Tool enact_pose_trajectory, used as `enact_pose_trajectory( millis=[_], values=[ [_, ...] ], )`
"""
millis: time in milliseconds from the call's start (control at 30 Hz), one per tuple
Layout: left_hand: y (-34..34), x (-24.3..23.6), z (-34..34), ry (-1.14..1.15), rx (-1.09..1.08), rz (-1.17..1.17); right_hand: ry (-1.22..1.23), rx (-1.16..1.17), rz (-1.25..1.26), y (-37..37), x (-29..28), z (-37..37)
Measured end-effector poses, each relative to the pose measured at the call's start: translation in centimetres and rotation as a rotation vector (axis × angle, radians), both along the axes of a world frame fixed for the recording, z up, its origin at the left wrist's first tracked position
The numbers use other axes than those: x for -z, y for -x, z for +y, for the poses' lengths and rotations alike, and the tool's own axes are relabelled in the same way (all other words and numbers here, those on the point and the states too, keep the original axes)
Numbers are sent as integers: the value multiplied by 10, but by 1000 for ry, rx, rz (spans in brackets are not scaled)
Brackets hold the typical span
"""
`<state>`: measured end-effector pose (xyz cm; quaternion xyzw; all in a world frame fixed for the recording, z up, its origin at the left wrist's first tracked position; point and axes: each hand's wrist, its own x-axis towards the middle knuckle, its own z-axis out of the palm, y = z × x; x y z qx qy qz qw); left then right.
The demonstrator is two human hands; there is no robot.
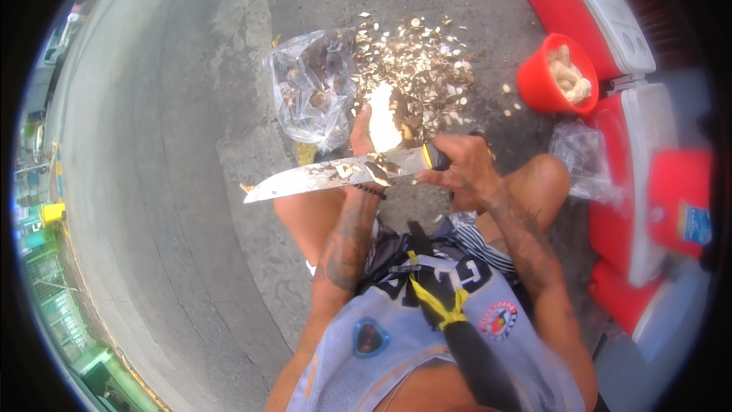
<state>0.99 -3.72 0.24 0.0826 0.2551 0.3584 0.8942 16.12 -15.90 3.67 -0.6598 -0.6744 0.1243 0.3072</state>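
Observation:
My right hand (pixel 465 165) is wrapped round the black and yellow handle of a large knife (pixel 305 178). Its long, broad blade points left and crosses in front of my left wrist, with brown and white bits of peel stuck to it. Just beyond the blade, my left hand (pixel 361 133) grips a root vegetable (pixel 385 123). The root's peeled face is bright white, and brown skin shows along its right side. Part of my left hand is hidden behind the root and the blade.
A heap of peelings (pixel 419 69) covers the pavement ahead. Beside it on the left lies a clear plastic bag (pixel 313 88) with brown pieces inside. At right stand a red bucket (pixel 534 80) of pale peeled roots, red and white coolers (pixel 610 175) and another plastic bag (pixel 583 156).

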Motion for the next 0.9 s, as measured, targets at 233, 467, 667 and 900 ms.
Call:
enact_pose_trajectory(
  millis=[233,467,667,900],
  values=[
    [3,3,-9,-500,-96,299,-7,41,-14,8,9,1],
    [4,7,-7,-229,-111,101,-33,64,-88,8,17,3],
    [-1,22,-1,-277,-68,9,-59,106,-37,-2,19,9],
    [1,11,-1,-78,-61,45,323,355,190,-29,-4,3]
  ],
)
